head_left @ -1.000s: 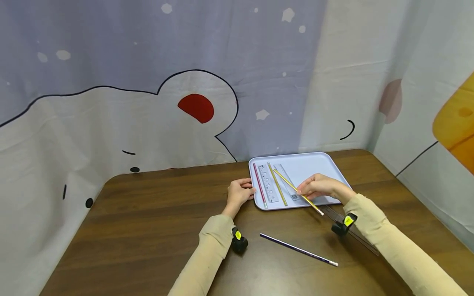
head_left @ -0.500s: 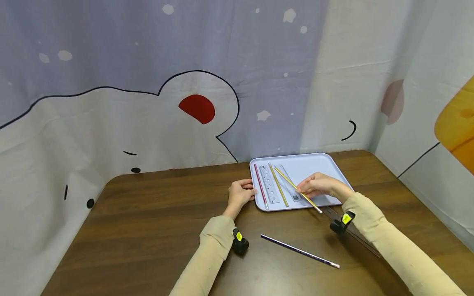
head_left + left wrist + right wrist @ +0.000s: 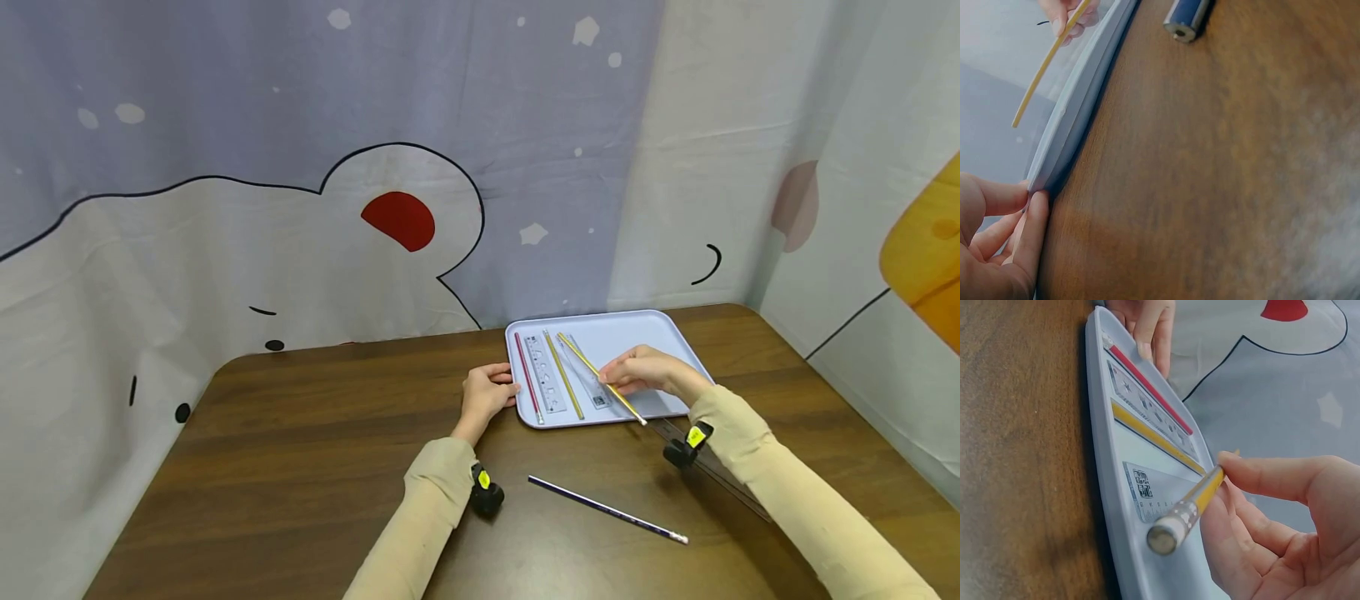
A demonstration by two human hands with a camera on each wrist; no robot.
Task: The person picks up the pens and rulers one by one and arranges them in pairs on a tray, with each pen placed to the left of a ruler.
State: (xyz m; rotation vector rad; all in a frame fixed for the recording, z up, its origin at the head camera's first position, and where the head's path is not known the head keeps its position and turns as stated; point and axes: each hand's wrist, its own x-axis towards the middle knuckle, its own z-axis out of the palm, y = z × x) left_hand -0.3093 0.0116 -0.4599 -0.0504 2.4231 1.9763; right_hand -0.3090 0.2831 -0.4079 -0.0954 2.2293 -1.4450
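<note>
The yellow pencil is a slim stick with a silver ferrule at its near end, pinched near its middle by the right hand and held at a slant over the tray, its tip toward the far left corner and its ferrule end out over the tray's near rim. The tray is a pale, shallow rectangle with rounded corners lying flat on the desk, and the left hand grips its left rim. In the right wrist view the pencil hangs clear above the tray's floor.
</note>
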